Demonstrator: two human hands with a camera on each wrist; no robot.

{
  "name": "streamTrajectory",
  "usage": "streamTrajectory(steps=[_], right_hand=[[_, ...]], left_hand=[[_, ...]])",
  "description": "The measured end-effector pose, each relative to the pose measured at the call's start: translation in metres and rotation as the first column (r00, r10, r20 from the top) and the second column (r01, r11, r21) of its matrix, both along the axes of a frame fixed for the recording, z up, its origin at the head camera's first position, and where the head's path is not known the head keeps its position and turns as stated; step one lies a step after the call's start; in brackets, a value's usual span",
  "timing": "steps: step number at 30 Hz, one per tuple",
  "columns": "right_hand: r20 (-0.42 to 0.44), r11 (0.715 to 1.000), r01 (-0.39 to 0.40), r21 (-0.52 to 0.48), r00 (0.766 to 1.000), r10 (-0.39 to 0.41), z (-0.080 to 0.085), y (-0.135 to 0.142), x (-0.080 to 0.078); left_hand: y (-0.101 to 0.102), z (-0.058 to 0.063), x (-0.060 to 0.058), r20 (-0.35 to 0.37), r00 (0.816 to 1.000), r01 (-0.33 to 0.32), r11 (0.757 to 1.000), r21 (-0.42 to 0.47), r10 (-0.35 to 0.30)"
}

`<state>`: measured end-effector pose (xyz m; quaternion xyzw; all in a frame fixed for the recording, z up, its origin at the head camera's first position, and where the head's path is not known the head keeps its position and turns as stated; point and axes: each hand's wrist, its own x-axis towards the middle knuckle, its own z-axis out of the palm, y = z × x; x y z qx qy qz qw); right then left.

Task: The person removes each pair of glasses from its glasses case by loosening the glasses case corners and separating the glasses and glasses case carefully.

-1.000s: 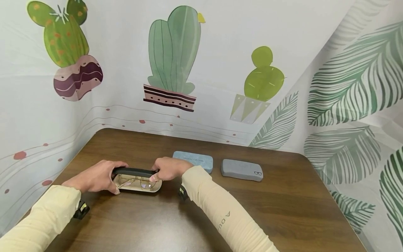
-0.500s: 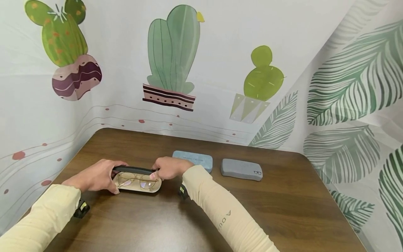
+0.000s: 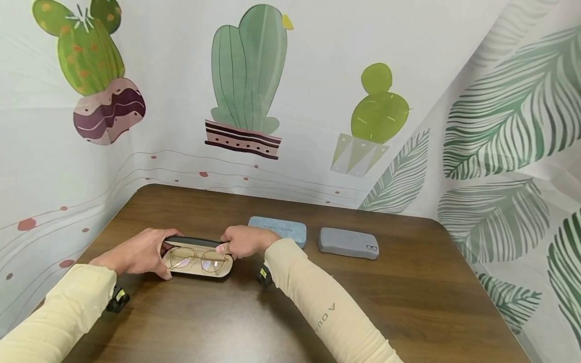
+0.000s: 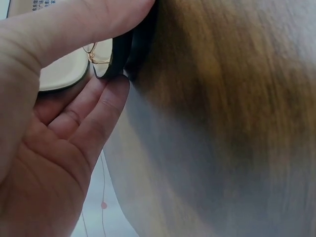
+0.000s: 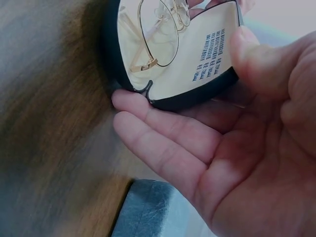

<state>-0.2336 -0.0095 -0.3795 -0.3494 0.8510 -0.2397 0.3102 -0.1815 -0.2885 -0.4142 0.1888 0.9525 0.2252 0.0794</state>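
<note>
A black glasses case [image 3: 194, 273] with a cream lining stands partly unfolded on the table, its lid [image 3: 192, 241] tilted up at the back. Inside lies a pair of thin gold-rimmed glasses [image 3: 213, 262]. My left hand [image 3: 138, 253] grips the case's left end, thumb in front and fingers behind. At the right end my right hand [image 3: 247, 241] holds the lid. The right wrist view shows the right thumb [image 5: 259, 61] on the lid's edge and fingers below the hinge side. Small dark print marks the lid lining [image 5: 211, 57].
Behind my right hand lies a light blue glasses case [image 3: 281, 229], partly covered by that hand. To its right is a grey case [image 3: 348, 243] with a small glasses emblem. Both rest on the brown wooden table [image 3: 290, 312], whose back edge meets a cactus-print cloth [image 3: 313, 101].
The lid has tipped further back under my right hand, so more of the glasses and the lining shows. My left hand has stayed on the case's left end.
</note>
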Motion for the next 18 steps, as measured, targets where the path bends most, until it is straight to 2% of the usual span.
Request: streamTrajectory(steps=[6, 10, 13, 18], right_hand=[[-0.046, 1.000, 0.011, 0.008, 0.999, -0.010, -0.002, 0.001, 0.000], [-0.151, 0.999, -0.029, 0.040, 0.988, 0.035, -0.003, 0.000, 0.003], [-0.213, 0.998, -0.028, 0.060, 0.976, 0.040, -0.003, 0.000, 0.007], [-0.235, 0.998, 0.027, 0.054, 0.972, -0.014, -0.005, 0.001, 0.015]], left_hand=[[-0.001, -0.002, -0.001, 0.032, 0.999, -0.010, 0.999, 0.036, 0.008], [-0.002, -0.003, -0.001, 0.044, 0.999, -0.012, 0.999, 0.032, 0.011], [-0.003, -0.002, -0.001, 0.037, 0.999, -0.008, 1.000, 0.028, 0.007], [-0.003, -0.002, -0.001, 0.050, 0.999, -0.005, 1.000, 0.010, 0.005]])
